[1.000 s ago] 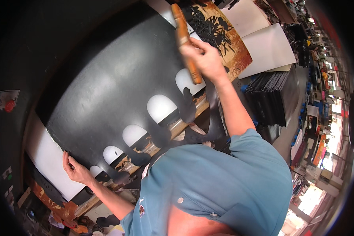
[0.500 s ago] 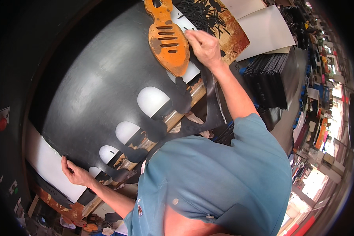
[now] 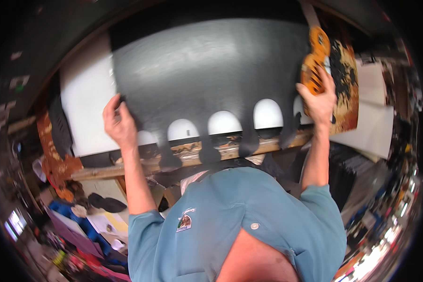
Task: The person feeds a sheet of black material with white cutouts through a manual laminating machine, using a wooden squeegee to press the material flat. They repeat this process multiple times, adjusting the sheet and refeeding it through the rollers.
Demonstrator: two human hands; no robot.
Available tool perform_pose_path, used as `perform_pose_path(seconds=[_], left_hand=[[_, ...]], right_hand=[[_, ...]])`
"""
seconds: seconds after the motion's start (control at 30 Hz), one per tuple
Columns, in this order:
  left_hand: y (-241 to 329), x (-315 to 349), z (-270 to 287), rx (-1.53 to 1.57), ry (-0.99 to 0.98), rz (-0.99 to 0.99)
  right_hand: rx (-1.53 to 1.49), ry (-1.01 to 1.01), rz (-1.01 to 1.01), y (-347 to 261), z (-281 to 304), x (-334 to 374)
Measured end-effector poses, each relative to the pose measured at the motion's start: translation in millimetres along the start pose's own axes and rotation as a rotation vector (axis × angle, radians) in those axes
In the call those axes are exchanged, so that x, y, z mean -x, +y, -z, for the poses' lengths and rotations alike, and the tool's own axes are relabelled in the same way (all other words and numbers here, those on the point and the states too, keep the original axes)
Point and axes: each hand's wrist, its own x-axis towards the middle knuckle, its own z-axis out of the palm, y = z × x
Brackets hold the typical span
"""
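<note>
A broad black sheet [image 3: 183, 70] lies over a white board [image 3: 87, 98], its near edge cut into rounded scallops with narrow tongues between. My left hand [image 3: 120, 123] is pinched at the sheet's left edge, a bit of black showing at the fingertips. On the sheet's right end sits an orange, sole-shaped cutting die [image 3: 318, 44] with slots through it. My right hand [image 3: 320, 104] grips the die's near part, thumb on the left side and fingers over the right. The hand hides the die's near end.
Thin black offcuts [image 3: 343, 70] lie on a worn brown board [image 3: 351, 110] at the right. Beyond are white sheets [image 3: 373, 127] and a stack of black sheets [image 3: 357, 174]. A wooden rail [image 3: 192, 157] runs along the near edge. Black sole shapes [image 3: 107, 202] lie lower left.
The view has turned and now faces the sheet squarely. My right hand has gone from beside the die to gripping it. My left hand stays at the sheet's left edge.
</note>
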Motion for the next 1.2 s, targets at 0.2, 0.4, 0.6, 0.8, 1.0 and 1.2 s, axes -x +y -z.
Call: perform_pose_path(seconds=[0.2,0.4,0.6,0.8,1.0,1.2], left_hand=[[18,-3,3,0.068,-0.003,0.075],[17,-4,6,0.159,0.009,0.107],[15,-3,7,0.222,0.040,0.118],[18,-6,6,0.259,0.055,0.143],[17,-3,4,0.278,0.049,0.169],[14,-5,4,0.333,0.058,0.149]], right_hand=[[-0.109,-0.131,0.161,-75,-28,41],[-0.283,-0.474,0.280,-155,-129,66],[-0.144,-0.389,0.437,-218,-228,77],[-0.049,-0.237,0.532,-246,-269,86],[-0.005,-0.255,0.502,-247,-277,93],[-0.027,-0.253,0.592,-244,-277,88]])
